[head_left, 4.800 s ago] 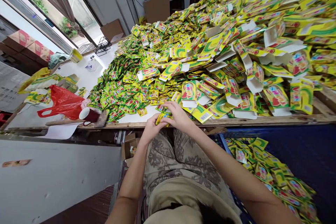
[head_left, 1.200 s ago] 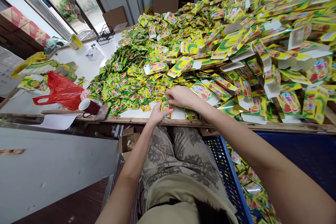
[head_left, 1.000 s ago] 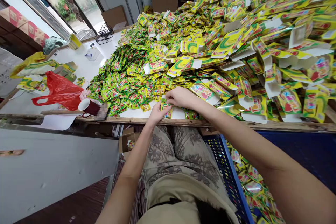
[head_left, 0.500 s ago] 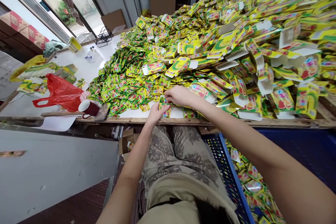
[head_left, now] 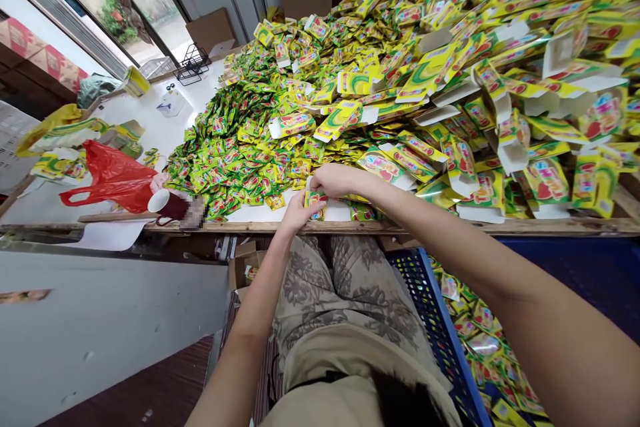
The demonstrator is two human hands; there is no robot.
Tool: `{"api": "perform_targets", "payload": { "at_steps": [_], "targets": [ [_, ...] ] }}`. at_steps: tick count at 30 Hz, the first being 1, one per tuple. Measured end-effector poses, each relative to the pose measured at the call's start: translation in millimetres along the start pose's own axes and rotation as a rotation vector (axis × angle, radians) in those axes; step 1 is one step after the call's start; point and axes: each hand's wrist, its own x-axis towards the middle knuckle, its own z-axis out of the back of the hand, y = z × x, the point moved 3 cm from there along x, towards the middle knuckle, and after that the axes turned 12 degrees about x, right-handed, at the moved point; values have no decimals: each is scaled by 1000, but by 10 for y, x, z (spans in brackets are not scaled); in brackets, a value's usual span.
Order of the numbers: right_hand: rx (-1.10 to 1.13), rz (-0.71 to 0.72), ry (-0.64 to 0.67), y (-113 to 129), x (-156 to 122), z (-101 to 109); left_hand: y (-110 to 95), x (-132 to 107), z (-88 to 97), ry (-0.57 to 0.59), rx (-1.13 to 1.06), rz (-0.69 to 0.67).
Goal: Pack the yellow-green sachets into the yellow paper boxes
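Note:
Near the table's front edge my left hand (head_left: 297, 211) is closed around a small yellow-green printed box (head_left: 315, 199), held upright. My right hand (head_left: 329, 180) is at the top of this box, its fingers bent together at the opening; whether a packet is between them is hidden. Just behind my hands lies a heap of small green and yellow packets (head_left: 250, 153). To the right are piled several printed boxes (head_left: 385, 167), many with white end flaps standing up.
A maroon mug (head_left: 173, 205) and a red plastic bag (head_left: 113, 177) lie to the left on the table. A black wire rack (head_left: 193, 63) stands farther back. Below the table at right, a blue basket (head_left: 440, 327) holds many boxes; a cardboard carton (head_left: 243, 263) sits beside my legs.
The view has shifted slightly. My left hand keeps hold of the box, and my right hand stays at its top with hardly any movement.

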Motion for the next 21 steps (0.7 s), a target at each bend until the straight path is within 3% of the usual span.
{"api": "perform_targets", "payload": {
  "at_steps": [5,12,21],
  "targets": [
    [206,-40,52,-193,21,-55,30,20,3,25,8,34],
    [-22,-52,-130,-63,-40,-23,49,12,6,41,-47,84],
    [62,-61,-347,-42,-257,23,18,-10,11,19,-45,70]
  ]
}}
